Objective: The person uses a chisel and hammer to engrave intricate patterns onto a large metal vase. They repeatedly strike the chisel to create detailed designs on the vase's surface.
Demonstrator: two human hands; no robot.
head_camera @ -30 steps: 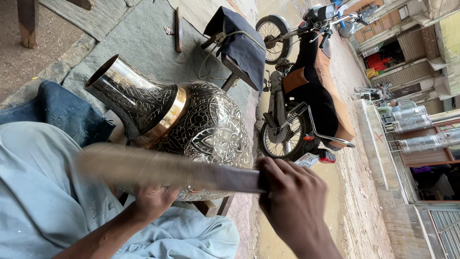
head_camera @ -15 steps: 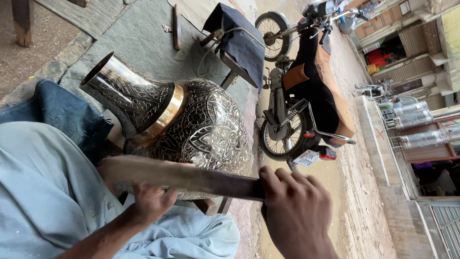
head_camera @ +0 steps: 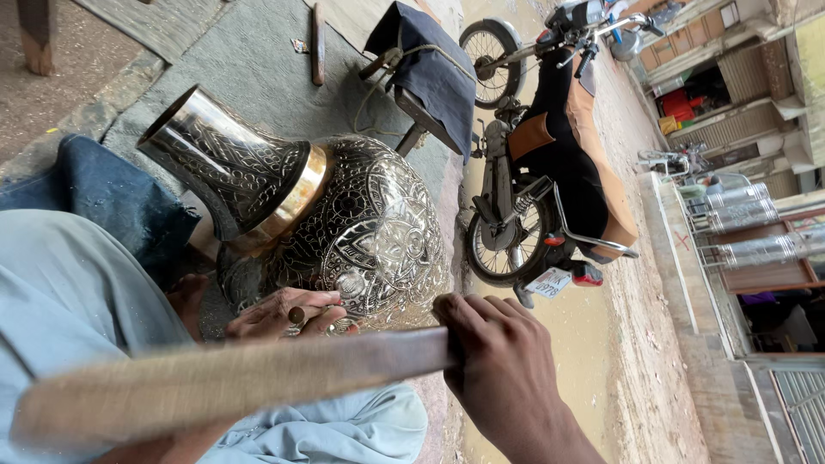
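Engraved metal vase (head_camera: 344,232) lies tilted, its open mouth toward upper left, inside unseen. Right hand (head_camera: 503,369) clenches a wooden stick (head_camera: 232,382) running lengthwise across the bottom; left hand (head_camera: 288,314) pinches a small punch (head_camera: 296,314) against the vase.

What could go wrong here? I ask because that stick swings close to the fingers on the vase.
The right hand grips a long wooden stick, blurred in motion, just above the left hand, which pinches a small tool against the engraved metal vase. A stray blow could hit those fingers or dent the pattern. The vase lies tilted on the person's lap and might roll.
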